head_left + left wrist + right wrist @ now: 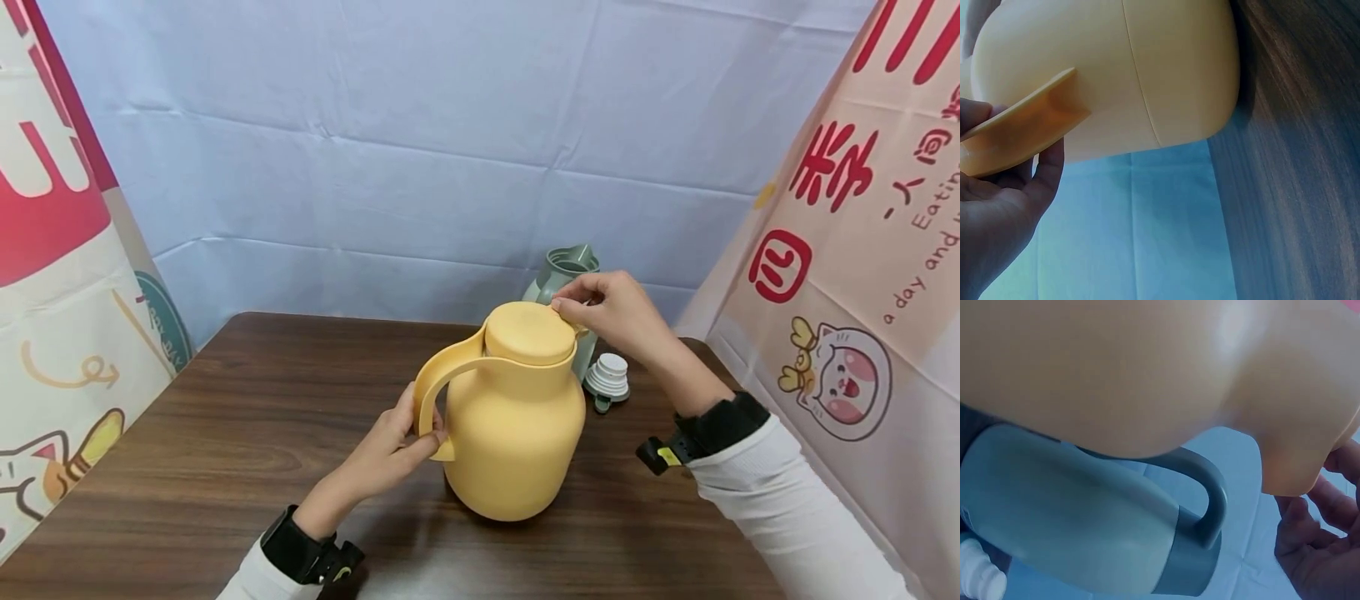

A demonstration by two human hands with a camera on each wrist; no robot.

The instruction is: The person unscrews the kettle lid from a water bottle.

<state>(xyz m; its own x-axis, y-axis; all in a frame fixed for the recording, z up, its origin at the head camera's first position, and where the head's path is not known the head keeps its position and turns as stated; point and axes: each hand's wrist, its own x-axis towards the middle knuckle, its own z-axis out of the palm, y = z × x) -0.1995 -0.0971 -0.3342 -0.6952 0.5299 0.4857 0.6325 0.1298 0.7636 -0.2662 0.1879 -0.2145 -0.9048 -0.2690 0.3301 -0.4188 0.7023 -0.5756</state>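
A yellow vacuum jug [517, 433] with a round lid [530, 332] stands upright on the wooden table, its handle to the left. My left hand [393, 437] grips the handle [431, 379], fingers on one side and thumb on the other; the left wrist view shows the curled handle [1029, 128] between them. My right hand [611, 312] is at the lid's right edge by the spout [1291, 472], fingers bent, thumb and fingertips pinching there. Behind the jug stands a green jug [1079, 506] without its stopper, partly hidden by the yellow one.
A white, ribbed stopper [607, 379] with a green base lies on the table to the right of the jugs. The dark wooden table [300, 400] reaches back to a pale blue cloth [360, 167]. Printed cloths [832, 275] hang at both sides.
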